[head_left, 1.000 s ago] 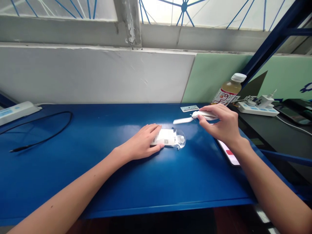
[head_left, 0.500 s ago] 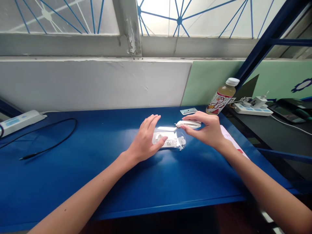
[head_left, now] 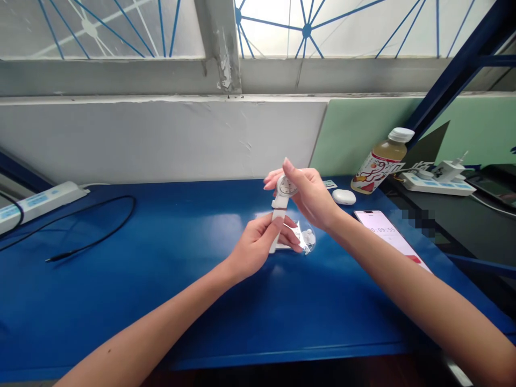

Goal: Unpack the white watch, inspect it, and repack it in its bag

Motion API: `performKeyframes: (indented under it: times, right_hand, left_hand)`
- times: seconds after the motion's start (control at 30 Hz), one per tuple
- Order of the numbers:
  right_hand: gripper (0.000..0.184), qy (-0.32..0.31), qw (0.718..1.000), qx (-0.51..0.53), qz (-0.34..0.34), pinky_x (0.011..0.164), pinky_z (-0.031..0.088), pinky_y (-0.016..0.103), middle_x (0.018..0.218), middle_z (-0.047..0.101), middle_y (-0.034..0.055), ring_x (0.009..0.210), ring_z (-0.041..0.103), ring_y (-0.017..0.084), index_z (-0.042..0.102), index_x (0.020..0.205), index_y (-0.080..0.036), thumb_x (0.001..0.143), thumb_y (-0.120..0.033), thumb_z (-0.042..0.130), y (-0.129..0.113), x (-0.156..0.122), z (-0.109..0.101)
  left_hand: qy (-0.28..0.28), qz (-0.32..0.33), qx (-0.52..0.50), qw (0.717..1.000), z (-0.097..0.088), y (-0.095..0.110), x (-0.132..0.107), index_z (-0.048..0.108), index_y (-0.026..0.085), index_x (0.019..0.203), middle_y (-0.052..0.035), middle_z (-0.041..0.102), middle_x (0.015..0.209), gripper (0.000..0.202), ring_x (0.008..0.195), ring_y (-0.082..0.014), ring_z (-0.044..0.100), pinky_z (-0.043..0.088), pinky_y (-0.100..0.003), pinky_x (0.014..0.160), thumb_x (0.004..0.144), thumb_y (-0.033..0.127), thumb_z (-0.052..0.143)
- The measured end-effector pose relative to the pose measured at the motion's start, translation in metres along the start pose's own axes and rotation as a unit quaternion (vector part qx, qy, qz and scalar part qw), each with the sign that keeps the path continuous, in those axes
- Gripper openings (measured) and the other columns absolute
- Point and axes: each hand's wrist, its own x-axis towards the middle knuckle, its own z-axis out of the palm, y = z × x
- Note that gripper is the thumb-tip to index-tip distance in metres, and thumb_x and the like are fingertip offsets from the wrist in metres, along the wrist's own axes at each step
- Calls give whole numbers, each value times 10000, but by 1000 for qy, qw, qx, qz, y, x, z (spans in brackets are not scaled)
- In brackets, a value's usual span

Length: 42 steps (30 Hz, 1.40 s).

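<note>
In front of me, above the desk, is a white device with a round head [head_left: 287, 186] and a long flat white part [head_left: 278, 216] below it. Whether these are one piece or two touching pieces I cannot tell. My right hand [head_left: 312, 196] closes on the round head, thumb over its edge. With thumb and fingers, my left hand [head_left: 256, 242] pinches the flat part from below. Under the left fingertips lies a clear plastic packet [head_left: 308, 239] with small white pieces inside, partly hidden by the hand.
To the right lie a white rounded case [head_left: 344, 196], a phone with a lit screen [head_left: 389, 236] and a small card [head_left: 329, 184]. A juice bottle [head_left: 379, 161] leans near a power strip [head_left: 437, 183]. Another power strip [head_left: 42, 203] and a black cable [head_left: 100, 236] are at left.
The white device has been brought left and turned from lying level to upright. My left hand, open over the packet before, now grips its lower part. The white case has come into view.
</note>
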Motion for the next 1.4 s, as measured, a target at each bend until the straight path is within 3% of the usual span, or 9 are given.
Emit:
performKeyframes:
  times: [0.13, 0.27, 0.33, 0.47, 0.57, 0.77, 1.07, 1.23, 1.4]
  right_hand:
    - [498, -126, 953, 221, 164, 916, 556, 373, 1045, 761, 83, 969, 710, 213, 740, 992, -208, 976, -559, 387, 13, -1, 2]
    - [283, -119, 927, 286, 212, 948, 552, 341, 1101, 762, 68, 1020, 712, 194, 689, 1120, -212, 971, -337, 483, 23, -3, 0]
    - [280, -108, 921, 299, 224, 903, 571, 317, 1089, 766, 55, 972, 725, 179, 671, 1155, -222, 981, -323, 475, 26, -4, -1]
    - [441, -107, 903, 329, 253, 799, 590, 279, 1035, 775, 93, 920, 737, 185, 680, 1143, -155, 1026, -410, 339, 24, -2, -2]
    - [620, -129, 888, 336, 285, 825, 583, 304, 1015, 771, 158, 958, 732, 225, 708, 1073, -67, 1025, -490, 257, 19, 0, -4]
    - [535, -149, 889, 328, 283, 948, 540, 328, 1103, 757, 153, 1063, 706, 240, 715, 1072, -70, 1017, -435, 327, 21, -2, -8]
    - [516, -122, 883, 337, 303, 856, 577, 287, 1019, 770, 168, 964, 737, 212, 697, 1038, -64, 1038, -383, 292, 26, 0, -11]
    - [638, -93, 871, 369, 311, 795, 594, 338, 942, 768, 174, 864, 744, 233, 654, 1110, -51, 1015, -500, 212, 23, 1, -10]
    - [530, -37, 877, 378, 295, 810, 585, 304, 935, 758, 167, 877, 728, 203, 655, 1090, -37, 1012, -352, 235, 21, 3, -8]
  left_hand:
    - [-13, -94, -169, 981, 6, -4, 4, 644, 115, 974, -98, 739, 848, 316, 806, -231, 741, 570, -396, 840, 990, 413, 538]
    - [-35, -143, -238, 960, 3, -6, 6, 676, 84, 981, -142, 753, 907, 314, 852, -253, 745, 569, -422, 866, 987, 374, 557]
    - [-38, -159, -245, 956, 1, -6, 7, 680, 70, 998, -161, 755, 912, 326, 853, -264, 748, 573, -435, 860, 999, 362, 535]
    - [-37, -182, -242, 952, 3, -3, 7, 679, 40, 993, -186, 750, 916, 350, 829, -261, 753, 590, -410, 824, 1023, 330, 484]
    - [-38, -213, -263, 940, 7, -1, 8, 674, 40, 977, -171, 746, 899, 379, 780, -239, 756, 607, -360, 748, 1052, 287, 397]
    - [-24, -226, -281, 932, 8, -1, 8, 670, 47, 974, -155, 739, 880, 385, 768, -240, 755, 608, -349, 717, 1059, 268, 366]
    - [-1, -237, -279, 930, 15, 3, 5, 658, 30, 1015, -220, 730, 1020, 363, 921, -261, 736, 561, -381, 857, 1058, 247, 370]
    - [21, -236, -297, 925, 12, 1, 5, 633, 59, 970, -183, 733, 927, 339, 846, -240, 739, 555, -371, 825, 1058, 255, 370]
    - [30, -186, -307, 933, 5, -3, 6, 628, 87, 936, -123, 707, 864, 241, 844, -218, 712, 536, -369, 851, 1009, 289, 517]
